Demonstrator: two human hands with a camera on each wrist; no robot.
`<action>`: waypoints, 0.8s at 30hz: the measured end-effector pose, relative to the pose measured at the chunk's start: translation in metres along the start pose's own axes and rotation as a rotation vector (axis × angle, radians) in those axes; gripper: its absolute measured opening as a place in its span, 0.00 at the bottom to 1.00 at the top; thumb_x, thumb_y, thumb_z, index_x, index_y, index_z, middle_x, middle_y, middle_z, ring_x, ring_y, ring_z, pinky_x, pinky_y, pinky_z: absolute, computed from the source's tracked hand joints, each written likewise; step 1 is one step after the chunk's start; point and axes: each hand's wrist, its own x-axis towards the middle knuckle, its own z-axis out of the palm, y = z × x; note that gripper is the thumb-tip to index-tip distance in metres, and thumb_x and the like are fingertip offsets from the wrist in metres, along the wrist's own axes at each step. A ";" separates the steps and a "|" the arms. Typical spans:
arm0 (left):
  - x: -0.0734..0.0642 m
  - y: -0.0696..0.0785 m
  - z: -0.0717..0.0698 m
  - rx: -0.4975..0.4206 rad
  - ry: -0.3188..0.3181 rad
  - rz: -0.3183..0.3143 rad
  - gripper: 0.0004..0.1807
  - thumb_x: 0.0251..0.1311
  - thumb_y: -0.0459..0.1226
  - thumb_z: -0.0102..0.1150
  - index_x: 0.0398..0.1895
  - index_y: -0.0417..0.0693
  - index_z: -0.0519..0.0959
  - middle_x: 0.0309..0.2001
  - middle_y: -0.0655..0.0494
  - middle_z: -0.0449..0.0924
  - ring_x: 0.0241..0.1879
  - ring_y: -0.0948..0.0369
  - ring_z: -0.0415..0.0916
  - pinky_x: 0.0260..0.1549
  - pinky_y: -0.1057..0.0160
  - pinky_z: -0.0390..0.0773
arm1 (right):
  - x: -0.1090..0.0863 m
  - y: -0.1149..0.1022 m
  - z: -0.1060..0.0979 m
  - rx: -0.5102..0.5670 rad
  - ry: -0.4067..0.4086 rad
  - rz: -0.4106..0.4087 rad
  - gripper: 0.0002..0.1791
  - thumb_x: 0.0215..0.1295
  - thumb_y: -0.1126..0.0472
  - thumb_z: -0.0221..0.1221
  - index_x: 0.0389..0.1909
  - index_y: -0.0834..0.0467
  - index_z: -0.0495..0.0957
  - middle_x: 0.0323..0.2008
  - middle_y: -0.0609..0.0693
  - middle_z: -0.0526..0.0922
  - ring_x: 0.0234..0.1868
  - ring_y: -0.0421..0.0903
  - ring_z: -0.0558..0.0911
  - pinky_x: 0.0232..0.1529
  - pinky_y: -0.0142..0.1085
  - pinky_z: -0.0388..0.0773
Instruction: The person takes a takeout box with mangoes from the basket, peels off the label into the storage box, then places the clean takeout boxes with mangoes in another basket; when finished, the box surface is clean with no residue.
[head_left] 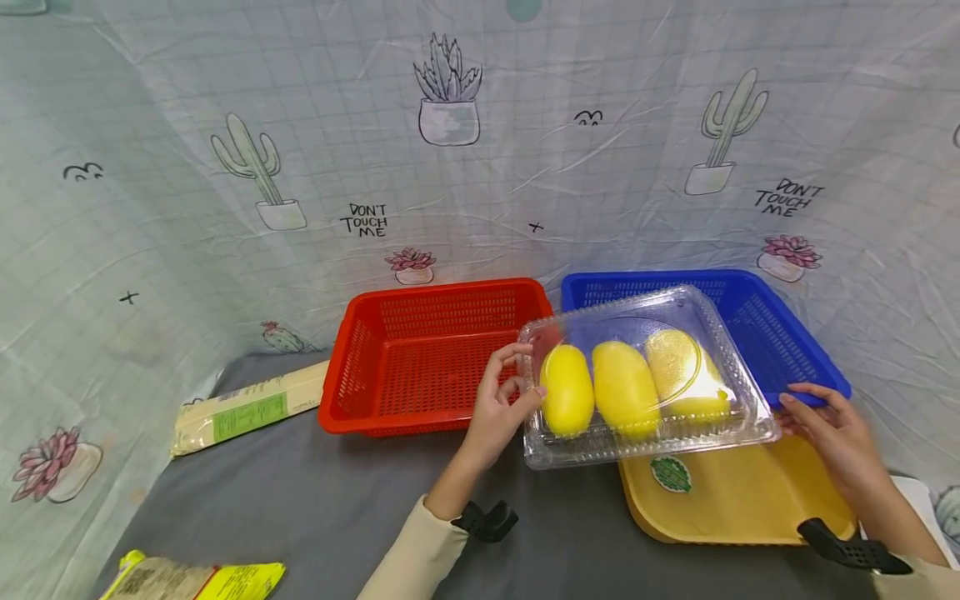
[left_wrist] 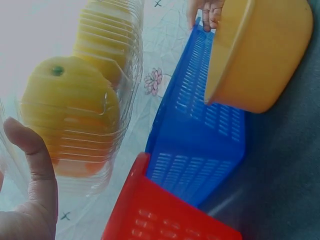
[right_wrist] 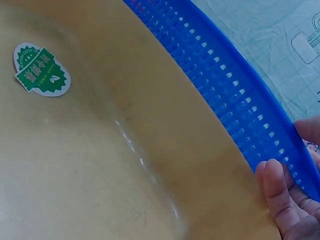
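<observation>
My left hand [head_left: 498,408] holds the left edge of a clear plastic clamshell box [head_left: 600,454], raised and tilted above the table. Inside it lie three yellow mangoes [head_left: 626,383], seen through the plastic; the left wrist view shows two of these mangoes [left_wrist: 70,115] close up, beside the thumb [left_wrist: 40,165]. My right hand [head_left: 836,433] pinches the near right rim of a blue basket [head_left: 795,342], with the rim between thumb and fingers in the right wrist view [right_wrist: 285,195]. The box hides part of this basket. Just in front sits a yellow basin [head_left: 742,492] with a green sticker.
A red basket [head_left: 442,383] stands left of the blue one. Behind it on the left lies a cream packet with a green label [head_left: 251,408]. A yellow packet [head_left: 198,579] lies at the front left. A printed cloth [head_left: 525,183] hangs behind the grey table [head_left: 360,500].
</observation>
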 end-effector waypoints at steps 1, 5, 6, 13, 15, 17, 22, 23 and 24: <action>0.002 0.000 0.001 -0.004 0.005 0.001 0.29 0.58 0.30 0.58 0.64 0.43 0.64 0.58 0.42 0.60 0.36 0.60 0.71 0.32 0.69 0.78 | 0.000 0.000 0.000 -0.009 -0.001 0.003 0.10 0.70 0.67 0.55 0.46 0.48 0.74 0.31 0.41 0.85 0.28 0.37 0.83 0.33 0.24 0.79; 0.009 -0.001 0.008 -0.021 0.041 0.013 0.29 0.57 0.29 0.58 0.64 0.42 0.64 0.60 0.42 0.61 0.37 0.61 0.72 0.35 0.69 0.79 | 0.001 0.001 -0.001 0.016 -0.014 -0.007 0.11 0.71 0.68 0.54 0.45 0.48 0.75 0.31 0.41 0.85 0.28 0.38 0.83 0.32 0.25 0.79; 0.011 -0.002 0.010 -0.028 0.051 0.018 0.29 0.58 0.29 0.58 0.64 0.42 0.64 0.60 0.42 0.61 0.37 0.61 0.71 0.35 0.69 0.79 | 0.001 0.001 -0.001 0.030 -0.018 -0.010 0.11 0.71 0.68 0.54 0.45 0.48 0.76 0.31 0.42 0.85 0.28 0.39 0.83 0.32 0.25 0.80; 0.023 -0.009 0.028 -0.094 0.147 0.030 0.28 0.59 0.31 0.57 0.64 0.42 0.64 0.56 0.44 0.63 0.37 0.60 0.71 0.37 0.69 0.79 | 0.002 0.004 -0.003 0.080 -0.017 -0.036 0.11 0.70 0.70 0.53 0.44 0.51 0.77 0.30 0.45 0.86 0.28 0.40 0.85 0.32 0.26 0.80; 0.026 -0.012 0.032 -0.109 0.174 0.020 0.28 0.59 0.31 0.58 0.64 0.44 0.65 0.55 0.42 0.63 0.37 0.61 0.71 0.37 0.69 0.79 | 0.001 0.004 -0.003 0.089 -0.019 -0.047 0.11 0.70 0.70 0.53 0.44 0.52 0.77 0.30 0.46 0.87 0.28 0.41 0.85 0.32 0.27 0.80; 0.029 -0.014 0.035 -0.122 0.192 0.011 0.29 0.59 0.32 0.58 0.65 0.45 0.65 0.55 0.40 0.63 0.38 0.61 0.71 0.38 0.68 0.79 | 0.000 0.004 -0.002 0.090 -0.023 -0.054 0.11 0.70 0.71 0.53 0.44 0.52 0.77 0.30 0.46 0.87 0.28 0.41 0.85 0.32 0.27 0.80; 0.036 -0.018 0.040 -0.137 0.219 -0.011 0.28 0.60 0.32 0.58 0.64 0.47 0.65 0.55 0.39 0.63 0.36 0.61 0.71 0.35 0.69 0.79 | 0.000 0.003 0.000 0.051 -0.022 -0.050 0.11 0.71 0.69 0.53 0.45 0.51 0.76 0.31 0.45 0.86 0.29 0.40 0.85 0.33 0.26 0.80; 0.037 -0.018 0.041 -0.136 0.223 -0.013 0.28 0.60 0.33 0.58 0.64 0.47 0.65 0.55 0.40 0.64 0.36 0.61 0.71 0.34 0.69 0.79 | 0.000 0.003 0.000 0.039 -0.019 -0.048 0.11 0.71 0.69 0.53 0.45 0.50 0.76 0.30 0.44 0.86 0.29 0.39 0.85 0.33 0.26 0.80; 0.039 -0.018 0.041 -0.139 0.224 -0.015 0.28 0.60 0.32 0.58 0.64 0.47 0.65 0.55 0.39 0.63 0.36 0.61 0.71 0.34 0.69 0.79 | 0.000 0.003 -0.001 0.026 -0.017 -0.046 0.11 0.71 0.69 0.53 0.45 0.50 0.76 0.30 0.44 0.86 0.29 0.39 0.85 0.33 0.25 0.80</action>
